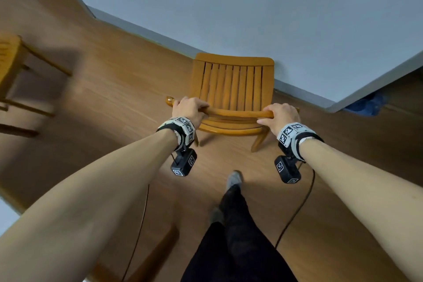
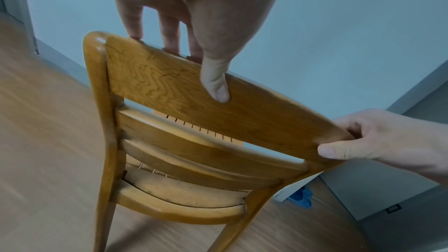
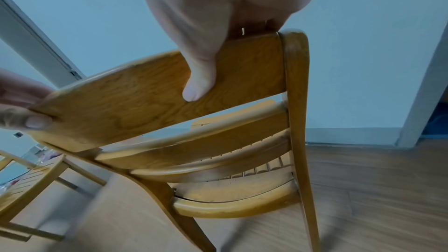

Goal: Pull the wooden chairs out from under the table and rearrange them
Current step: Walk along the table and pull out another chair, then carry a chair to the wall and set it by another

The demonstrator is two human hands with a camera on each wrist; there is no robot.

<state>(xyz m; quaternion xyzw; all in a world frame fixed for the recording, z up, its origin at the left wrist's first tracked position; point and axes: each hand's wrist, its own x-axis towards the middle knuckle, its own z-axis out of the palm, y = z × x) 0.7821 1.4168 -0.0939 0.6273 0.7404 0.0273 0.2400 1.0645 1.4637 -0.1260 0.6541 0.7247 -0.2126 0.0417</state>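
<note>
A honey-coloured wooden chair (image 1: 233, 84) with a slatted seat stands on the wood floor, its front facing a pale wall. My left hand (image 1: 190, 109) grips the left end of its top back rail (image 1: 238, 112), thumb on the near face, fingers over the top. My right hand (image 1: 280, 115) grips the right end of the same rail. In the left wrist view the thumb (image 2: 215, 81) presses the rail (image 2: 184, 87); in the right wrist view the thumb (image 3: 198, 83) presses the rail (image 3: 135, 102) near the right post. A second wooden chair (image 1: 11, 75) stands at the far left.
The pale wall and grey skirting (image 1: 146, 32) run diagonally just behind the chair. A white door or panel edge (image 1: 375, 89) juts in at the right, with something blue (image 1: 366, 105) beneath it. My legs (image 1: 231, 224) and trailing cables (image 1: 295, 213) are behind the chair. Another wooden piece (image 1: 158, 256) lies at the bottom.
</note>
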